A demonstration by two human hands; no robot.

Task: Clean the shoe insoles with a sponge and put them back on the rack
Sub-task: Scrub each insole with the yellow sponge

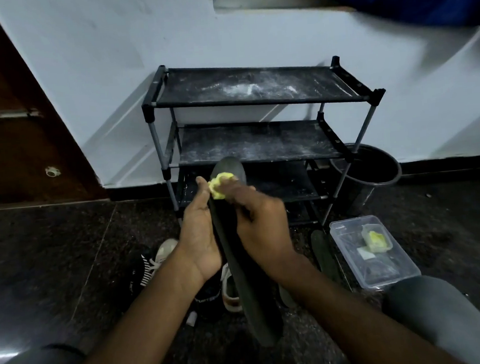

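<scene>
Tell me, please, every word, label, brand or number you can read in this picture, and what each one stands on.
No text here can be read with certainty.
White lettering on the black shoe on the floor: too blurred to read.
Faint white marks on the striped shoe beside it: too small to read.

Dim indoor light, bluish cast. Rack (255, 101) is throwing long diagonal shadows across the wall (80, 65), centre left. Glare is glinting off the floor (53, 268) at lower left. Edges are bowing; upper right is smearing.

head-worn view, facing forward and down, near hands (228, 228)
</scene>
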